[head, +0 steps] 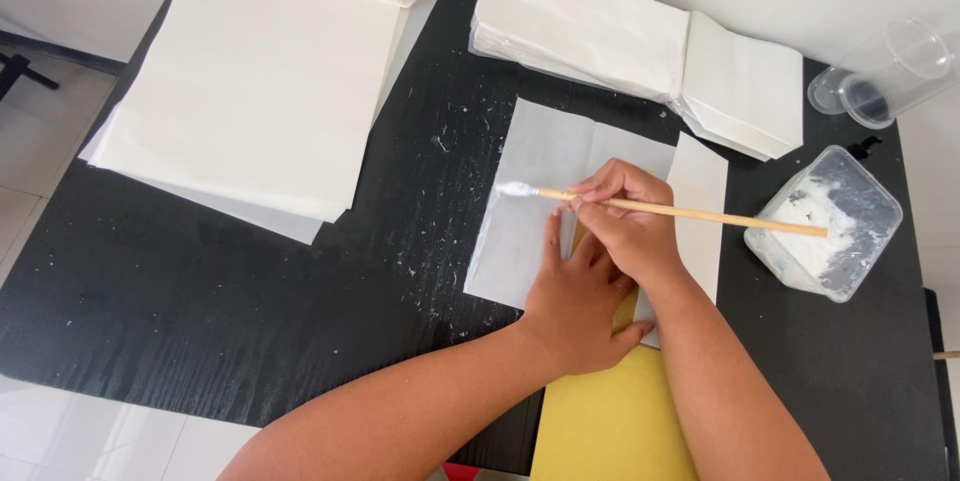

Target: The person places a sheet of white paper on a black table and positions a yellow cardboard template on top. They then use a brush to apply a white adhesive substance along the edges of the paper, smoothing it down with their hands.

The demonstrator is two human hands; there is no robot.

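Flat left hand [575, 306] pins white paper [560, 201] while right hand [625, 226] grips a glue-tipped wooden brush [690, 213] across it.

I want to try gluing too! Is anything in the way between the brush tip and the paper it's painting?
Nothing visible is. The brush in the right hand has its white tip right at the paper sheet. The left hand presses the sheet lower down, away from the tip.

light: bright, even daylight | shadows: soft, faint under the arms | glare: white paper nearly washed out | focus: sharp | distortion: slight at edges
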